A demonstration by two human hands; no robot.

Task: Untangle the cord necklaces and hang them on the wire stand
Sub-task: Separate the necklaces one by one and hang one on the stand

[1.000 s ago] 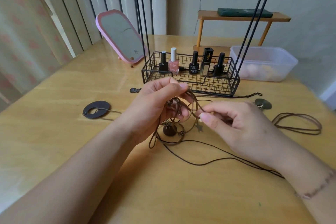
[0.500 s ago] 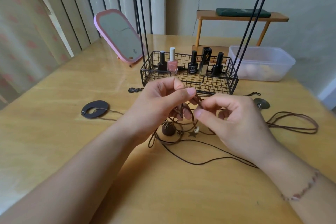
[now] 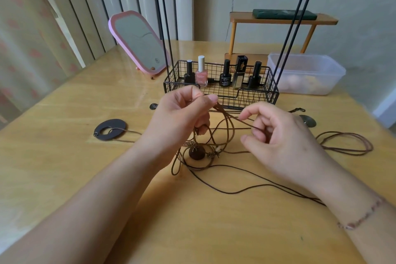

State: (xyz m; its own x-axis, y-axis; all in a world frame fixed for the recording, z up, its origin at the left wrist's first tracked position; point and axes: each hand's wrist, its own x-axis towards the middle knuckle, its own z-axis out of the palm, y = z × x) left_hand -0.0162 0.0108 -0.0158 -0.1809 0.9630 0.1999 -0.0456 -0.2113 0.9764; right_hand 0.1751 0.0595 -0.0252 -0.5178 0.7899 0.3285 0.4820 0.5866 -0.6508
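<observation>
The left hand is pinching the tangled cords up off the table so the loops hang free; the right hand is pinching one strand beside it, likely to tease it out. The stand is waiting just behind.

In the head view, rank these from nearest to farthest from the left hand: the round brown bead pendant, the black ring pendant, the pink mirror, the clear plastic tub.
From the left hand:
1. Round brown bead pendant, just below the hand.
2. Black ring pendant, on the table to its left.
3. Pink mirror, behind it to the left.
4. Clear plastic tub, far right, beyond the wire basket.
</observation>
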